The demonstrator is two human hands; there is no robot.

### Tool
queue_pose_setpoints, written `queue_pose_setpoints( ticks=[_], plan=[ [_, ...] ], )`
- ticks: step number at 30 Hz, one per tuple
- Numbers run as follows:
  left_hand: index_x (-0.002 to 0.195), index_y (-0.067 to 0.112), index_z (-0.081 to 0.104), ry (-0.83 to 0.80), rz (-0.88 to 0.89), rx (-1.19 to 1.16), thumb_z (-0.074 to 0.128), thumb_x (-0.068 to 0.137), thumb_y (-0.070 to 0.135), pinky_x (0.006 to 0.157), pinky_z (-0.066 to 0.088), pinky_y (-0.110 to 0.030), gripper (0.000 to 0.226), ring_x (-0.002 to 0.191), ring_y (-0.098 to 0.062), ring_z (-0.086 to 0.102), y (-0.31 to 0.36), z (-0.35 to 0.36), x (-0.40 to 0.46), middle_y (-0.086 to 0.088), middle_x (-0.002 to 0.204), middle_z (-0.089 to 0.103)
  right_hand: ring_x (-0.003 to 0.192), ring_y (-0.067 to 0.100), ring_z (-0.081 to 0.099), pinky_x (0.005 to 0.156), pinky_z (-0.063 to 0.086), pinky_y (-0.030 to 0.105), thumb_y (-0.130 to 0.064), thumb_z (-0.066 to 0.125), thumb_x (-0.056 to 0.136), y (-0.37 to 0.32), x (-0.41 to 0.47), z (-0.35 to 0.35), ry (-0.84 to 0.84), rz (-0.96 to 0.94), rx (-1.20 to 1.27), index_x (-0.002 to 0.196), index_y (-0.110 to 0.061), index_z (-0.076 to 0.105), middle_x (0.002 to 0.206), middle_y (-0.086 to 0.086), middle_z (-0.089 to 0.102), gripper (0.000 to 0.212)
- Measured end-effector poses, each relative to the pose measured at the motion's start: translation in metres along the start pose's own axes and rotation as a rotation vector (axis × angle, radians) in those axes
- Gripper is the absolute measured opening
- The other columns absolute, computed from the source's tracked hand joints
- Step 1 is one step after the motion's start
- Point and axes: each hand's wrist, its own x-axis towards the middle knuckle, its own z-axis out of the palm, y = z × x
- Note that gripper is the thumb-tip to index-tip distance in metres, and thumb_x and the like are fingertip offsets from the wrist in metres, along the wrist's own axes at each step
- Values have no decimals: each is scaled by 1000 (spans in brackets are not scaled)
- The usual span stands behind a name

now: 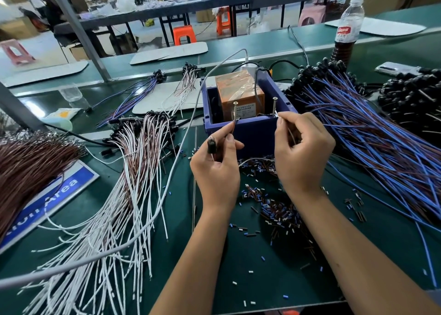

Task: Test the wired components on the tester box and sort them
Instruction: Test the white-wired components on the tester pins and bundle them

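- Just beyond both hands stands the blue tester box (248,133), with an orange taped unit (238,92) inside it and two upright screws, the left screw (235,111) and the right screw (274,106), rising from its near wall.
- Left hand (216,169) curls round a wired component: the black component head (211,145) pokes out by the thumb, and the finger and thumb pinch a thin lead (232,125) whose tip sits at the base of the left screw.
- Right hand (301,150) pinches the other lead, a white lead tip (276,114), against the base of the right screw; its other fingers are curled.
- Between and below the hands, cut insulation bits (274,209) in blue, white and brown litter the green table (238,279).
- Left of the left hand lies a bundle of white-and-brown wired components (133,171), with a grey cable (176,162) crossing over it.
- Right of the right hand spreads a heap of blue-and-brown wired components (372,128).
- Far beyond the right hand stands a water bottle (348,30), holding only a little dark liquid.
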Motion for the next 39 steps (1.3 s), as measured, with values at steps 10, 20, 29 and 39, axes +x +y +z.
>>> queue_pose_setpoints(
  ticks=[10, 20, 29, 39],
  plan=[
    [118, 11, 75, -2, -9, -4, 62, 101, 9, 77, 51, -18, 22, 77, -11, 69, 1, 0, 0, 4, 76, 74, 75, 12, 62, 69, 47, 14, -7, 64, 100, 0, 1, -1, -20, 1, 5, 102, -3, 77, 87, 6, 70, 14],
    [121, 4, 74, 12, -13, -2, 61, 101, 5, 80, 51, -19, 23, 77, -12, 69, 2, 1, 2, 5, 75, 73, 76, 9, 60, 72, 42, 8, -6, 63, 100, -7, 1, -2, -13, 52, 25, 103, 0, 78, 86, 6, 71, 16],
    [120, 6, 74, -7, -26, -29, 60, 102, 4, 84, 52, -22, 23, 78, -9, 68, 1, -1, 3, 4, 75, 72, 76, 10, 61, 71, 45, 11, -8, 62, 102, -8, 1, -4, -36, 62, 33, 104, -1, 78, 88, 6, 70, 17],
    [116, 10, 75, -4, -25, -51, 59, 101, 4, 76, 48, -15, 23, 72, -5, 62, 2, -1, 4, 6, 73, 69, 78, 8, 60, 72, 42, 8, -9, 62, 102, -6, 1, -4, -41, 73, 29, 106, -2, 78, 89, 6, 71, 18]
  ],
)
